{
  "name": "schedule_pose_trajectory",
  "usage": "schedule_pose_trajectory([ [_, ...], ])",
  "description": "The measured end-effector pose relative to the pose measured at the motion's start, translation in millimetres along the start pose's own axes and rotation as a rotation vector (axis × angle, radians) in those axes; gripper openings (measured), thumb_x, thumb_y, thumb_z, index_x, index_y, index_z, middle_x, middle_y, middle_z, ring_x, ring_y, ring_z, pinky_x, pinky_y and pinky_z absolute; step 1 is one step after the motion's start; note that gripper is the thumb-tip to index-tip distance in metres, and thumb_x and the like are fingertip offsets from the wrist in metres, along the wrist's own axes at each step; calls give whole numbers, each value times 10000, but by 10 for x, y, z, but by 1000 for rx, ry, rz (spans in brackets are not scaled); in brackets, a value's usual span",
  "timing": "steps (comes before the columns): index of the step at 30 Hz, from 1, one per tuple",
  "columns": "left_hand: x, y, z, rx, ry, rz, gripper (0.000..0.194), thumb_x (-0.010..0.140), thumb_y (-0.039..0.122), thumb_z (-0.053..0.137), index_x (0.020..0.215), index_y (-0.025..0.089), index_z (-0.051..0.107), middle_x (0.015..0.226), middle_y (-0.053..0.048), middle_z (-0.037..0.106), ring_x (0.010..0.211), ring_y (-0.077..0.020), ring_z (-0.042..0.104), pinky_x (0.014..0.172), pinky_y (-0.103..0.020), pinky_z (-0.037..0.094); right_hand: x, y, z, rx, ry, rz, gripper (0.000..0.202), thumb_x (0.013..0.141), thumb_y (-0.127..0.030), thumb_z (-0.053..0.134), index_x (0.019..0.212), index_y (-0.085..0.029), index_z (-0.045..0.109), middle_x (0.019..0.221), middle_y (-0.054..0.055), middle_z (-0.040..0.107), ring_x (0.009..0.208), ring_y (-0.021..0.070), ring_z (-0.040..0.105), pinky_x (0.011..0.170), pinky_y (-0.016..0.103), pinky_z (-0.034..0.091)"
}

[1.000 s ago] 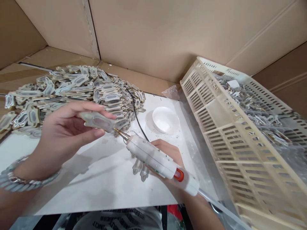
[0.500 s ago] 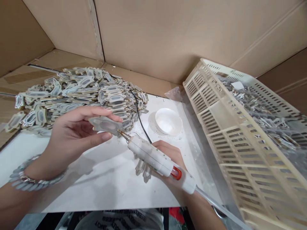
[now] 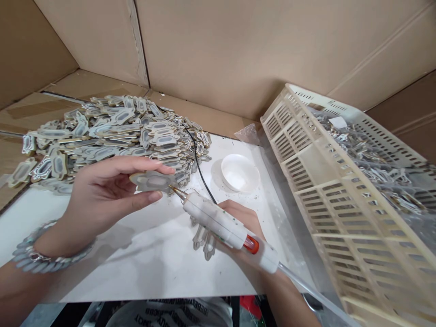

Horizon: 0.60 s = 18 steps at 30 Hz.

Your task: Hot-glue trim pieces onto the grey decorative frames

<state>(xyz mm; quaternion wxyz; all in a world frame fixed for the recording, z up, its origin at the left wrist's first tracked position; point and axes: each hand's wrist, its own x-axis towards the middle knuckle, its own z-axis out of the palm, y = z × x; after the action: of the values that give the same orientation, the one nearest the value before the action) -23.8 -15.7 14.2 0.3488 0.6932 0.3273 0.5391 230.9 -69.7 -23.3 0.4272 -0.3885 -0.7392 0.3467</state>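
Note:
Between the thumb and fingers of my left hand [image 3: 98, 200] is a small ornate-edged frame plate [image 3: 153, 180], greyish with a pale recessed centre, held tilted above the white table. My right hand [image 3: 241, 218] grips a white hot glue gun [image 3: 214, 220] with a red switch; its own fingers are mostly hidden behind the body. A thin brass nozzle [image 3: 177, 191] meets the right end of the plate. From the gun's rear runs a translucent glue stick [image 3: 306, 288]. A few similar plates [image 3: 204, 243] lie on the table beneath the gun.
A large heap of such plates [image 3: 109, 129] spreads over the back left. Behind the gun stands a white bowl [image 3: 240, 172], with a black cable [image 3: 200, 170] to its left. At right, a cream plastic crate [image 3: 316, 181] holds bagged metal-looking parts. Cardboard walls [image 3: 218, 54] enclose the back.
The plate has shifted slightly right and turned a little in my left hand. The glue gun has moved slightly right, its nozzle still at the plate's right end.

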Motion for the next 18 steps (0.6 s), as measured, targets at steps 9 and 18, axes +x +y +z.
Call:
schedule_pose_trajectory([
  [9, 14, 15, 13, -21, -5, 5, 374, 779, 203, 812, 1081, 402, 716, 1017, 115, 762, 960, -52, 731, 783, -74, 602, -12, 6, 4, 17, -4, 26, 47, 843, -198, 668, 818, -231, 690, 850, 39, 688, 695, 177, 667, 644, 300, 556],
  [18, 14, 24, 26, -46, 5, -11, 345, 758, 191, 828, 1047, 354, 731, 995, 92, 769, 946, -65, 738, 784, -82, 608, -23, 20, -4, -10, -14, 26, 61, 859, -224, 668, 803, -226, 692, 837, 35, 668, 717, 171, 665, 650, 287, 551],
])
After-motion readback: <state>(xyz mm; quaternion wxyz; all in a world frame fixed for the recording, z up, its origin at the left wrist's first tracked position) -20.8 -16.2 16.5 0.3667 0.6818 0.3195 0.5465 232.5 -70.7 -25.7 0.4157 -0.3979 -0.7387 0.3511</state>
